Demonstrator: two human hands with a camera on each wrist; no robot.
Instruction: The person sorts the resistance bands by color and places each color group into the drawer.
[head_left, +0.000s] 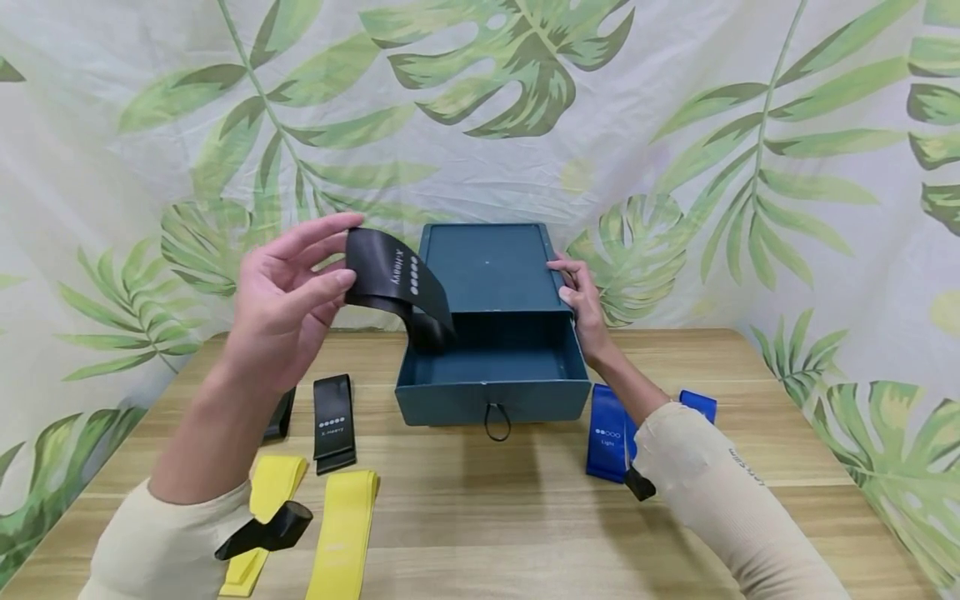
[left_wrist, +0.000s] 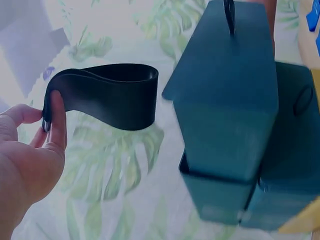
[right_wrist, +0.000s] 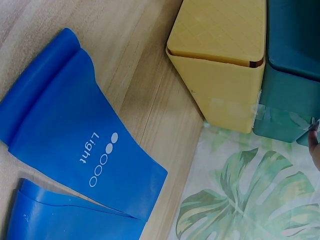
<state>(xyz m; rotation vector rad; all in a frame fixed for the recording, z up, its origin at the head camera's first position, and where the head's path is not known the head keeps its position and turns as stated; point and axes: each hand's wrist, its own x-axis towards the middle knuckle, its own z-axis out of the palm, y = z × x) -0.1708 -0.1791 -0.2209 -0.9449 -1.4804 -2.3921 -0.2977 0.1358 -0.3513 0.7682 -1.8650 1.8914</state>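
Observation:
My left hand (head_left: pixel 288 292) pinches one end of a black resistance band (head_left: pixel 393 271) printed "X-Heavy". The band's far end hangs over the left side of a pulled-out teal drawer (head_left: pixel 491 402). In the left wrist view the black band (left_wrist: pixel 110 95) forms a loose loop held between thumb and fingers. My right hand (head_left: pixel 585 308) grips the upper right edge of the teal drawer box (head_left: pixel 483 267), fingers bent over its rim. The drawer's visible inside holds nothing, and a dark cord loop (head_left: pixel 497 422) hangs from its front.
Left on the wooden table (head_left: pixel 517 533) lie black bands (head_left: pixel 333 423) and yellow bands (head_left: pixel 345 533). Blue bands (head_left: pixel 606 433) marked "Light" lie to the right, partly behind my right forearm. A yellow drawer (right_wrist: pixel 220 75) adjoins the teal one. Behind hangs a leaf-print cloth (head_left: pixel 480 108).

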